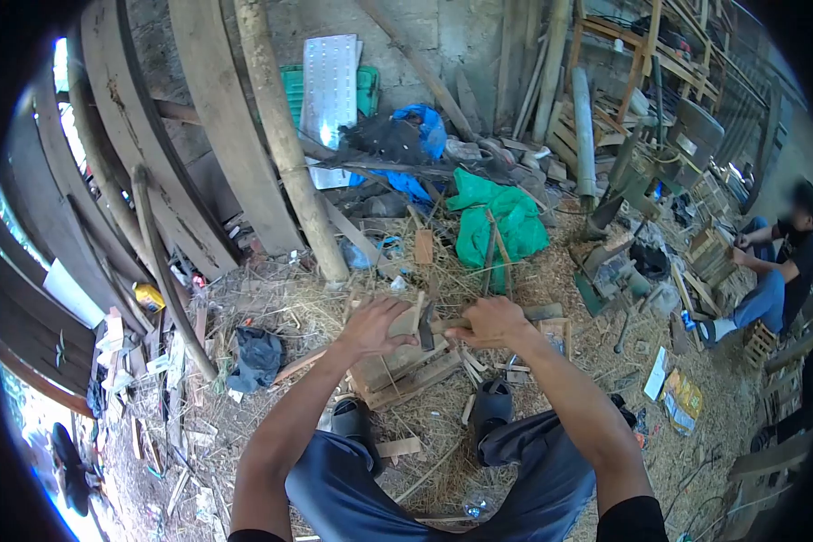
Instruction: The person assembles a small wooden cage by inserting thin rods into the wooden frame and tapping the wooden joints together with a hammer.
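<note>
My left hand (375, 325) is closed over the left side of the work, its thumb reaching toward a thin upright piece of wood (418, 312). Beneath it lies a thick wooden block (393, 372), low in front of my feet. My right hand (494, 322) wraps round the wooden handle (544, 313) of a tool. That tool's dark metal head (426, 330) stands close beside the thin wood, between my hands; its exact kind is unclear. Fingers partly hide where the left hand grips.
Straw and wood scraps cover the ground. A green plastic sheet (497, 226) lies ahead, and a dark plastic bag (255, 359) is at left. Long planks (235, 135) lean on the left. Another person (781, 262) sits at right near scrap metal and timber.
</note>
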Tool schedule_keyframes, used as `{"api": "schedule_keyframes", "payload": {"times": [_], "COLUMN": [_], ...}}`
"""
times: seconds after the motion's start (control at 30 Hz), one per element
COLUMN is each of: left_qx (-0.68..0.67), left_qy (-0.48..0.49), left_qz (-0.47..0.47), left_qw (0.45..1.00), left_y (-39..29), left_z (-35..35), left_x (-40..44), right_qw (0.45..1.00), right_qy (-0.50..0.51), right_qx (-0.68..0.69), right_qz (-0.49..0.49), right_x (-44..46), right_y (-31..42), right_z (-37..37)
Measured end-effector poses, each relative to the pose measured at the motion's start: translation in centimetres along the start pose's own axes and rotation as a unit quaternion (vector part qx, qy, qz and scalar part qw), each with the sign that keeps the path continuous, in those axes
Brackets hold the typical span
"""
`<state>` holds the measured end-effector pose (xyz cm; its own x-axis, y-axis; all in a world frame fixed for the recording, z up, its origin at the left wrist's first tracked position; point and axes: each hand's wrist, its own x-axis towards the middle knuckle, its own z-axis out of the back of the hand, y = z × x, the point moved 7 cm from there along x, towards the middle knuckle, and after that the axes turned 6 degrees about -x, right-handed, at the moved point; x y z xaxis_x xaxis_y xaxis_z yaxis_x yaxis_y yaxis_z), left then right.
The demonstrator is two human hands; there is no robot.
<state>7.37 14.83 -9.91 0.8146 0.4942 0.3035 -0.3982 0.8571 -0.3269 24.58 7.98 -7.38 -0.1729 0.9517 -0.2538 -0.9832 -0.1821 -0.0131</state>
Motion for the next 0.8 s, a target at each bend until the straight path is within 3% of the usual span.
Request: {"api": "schedule_keyframes", "payload": {"times": [0.13, 0.2, 0.33, 0.37, 0.43, 0.5, 0.53, 0.6, 0.63, 0.7, 0.73, 0.8], "left_qx": [-0.063, -0.14, -0.106, -0.105, -0.198, -0.231, -0.266, -0.283, -0.297, -0.29, -0.28, -0.304], "left_qy": [0.015, 0.062, 0.046, 0.048, 0.042, 0.031, 0.017, -0.003, -0.022, -0.034, -0.045, -0.062], "left_qz": [0.034, 0.018, 0.019, 0.013, 0.075, 0.122, 0.169, 0.171, 0.17, 0.19, 0.212, 0.212], "left_qw": [0.997, 0.988, 0.993, 0.993, 0.976, 0.965, 0.949, 0.944, 0.939, 0.937, 0.935, 0.927], "left_y": [0.3, -0.2, -0.5, -0.8, -0.2, 1.2, 2.5, 4.4, 4.7, 4.7, 4.7, 3.7], "left_z": [0.2, -0.3, -0.4, -0.6, -0.7, -0.9, -1.3, -1.7, -1.6, -2.1, -2.3, -2.9], "left_x": [0.2, 0.2, 0.0, 0.2, -0.1, -0.3, -0.6, -1.5, -1.6, -1.3, -1.4, -1.1], "right_qw": [1.0, 1.0, 0.999, 0.996, 0.99, 0.99, 0.99, 0.951, 0.951, 0.878, 0.877, 0.846], "right_qy": [-0.03, 0.014, 0.042, 0.055, 0.062, -0.05, -0.048, 0.024, 0.027, -0.101, -0.098, -0.116], "right_qx": [-0.004, 0.014, 0.013, 0.066, 0.122, 0.113, 0.111, 0.305, 0.306, 0.466, 0.469, 0.496], "right_qz": [0.004, 0.023, 0.003, 0.011, 0.02, 0.074, 0.076, 0.041, 0.039, -0.039, -0.041, -0.156], "right_x": [-0.1, -0.6, -1.0, -0.9, -0.8, -0.9, -0.6, 0.1, 0.3, 1.1, 1.4, 1.8], "right_y": [-0.7, -0.8, -1.5, -1.9, -2.6, -2.8, -2.8, -3.3, -2.5, -1.5, -0.5, -0.6], "right_z": [0.7, 1.6, 1.2, 0.8, 0.5, 1.9, 1.6, -0.3, -0.8, -0.8, -1.1, -1.7]}}
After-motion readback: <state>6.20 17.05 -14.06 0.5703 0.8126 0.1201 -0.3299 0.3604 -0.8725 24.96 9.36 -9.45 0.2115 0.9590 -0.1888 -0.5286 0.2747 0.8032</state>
